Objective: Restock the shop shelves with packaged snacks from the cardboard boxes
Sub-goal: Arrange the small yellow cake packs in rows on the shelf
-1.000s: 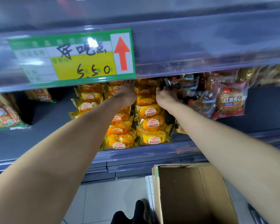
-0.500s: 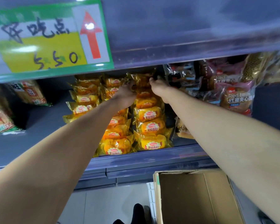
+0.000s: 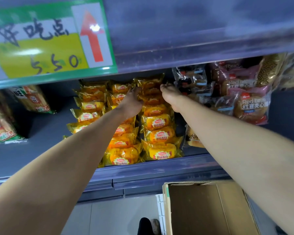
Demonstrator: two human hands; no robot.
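Grip unclear: left hand (image 3: 131, 102) and right hand (image 3: 171, 96) flank rear yellow packets (image 3: 151, 84), upper shelf (image 3: 193, 39) overhanging.

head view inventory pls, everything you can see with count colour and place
yellow plastic-wrapped soft bread packets: many in three rows, yellow-orange, middle of the grey metal shelf
maroon red-bean bread packets: several, maroon and clear, shelf right
clear plastic packets with dark print: several, between the yellow and maroon ones
green-edged packets of pale sticks: a few, shelf left
green and yellow price sign with red arrow: one, upper shelf edge
brown cardboard box: one, open, floor lower right
dark shoe: one, floor, bottom edge
left grip: bare hand, at the rear yellow packets
right grip: bare hand, beside it; hold unclear for both
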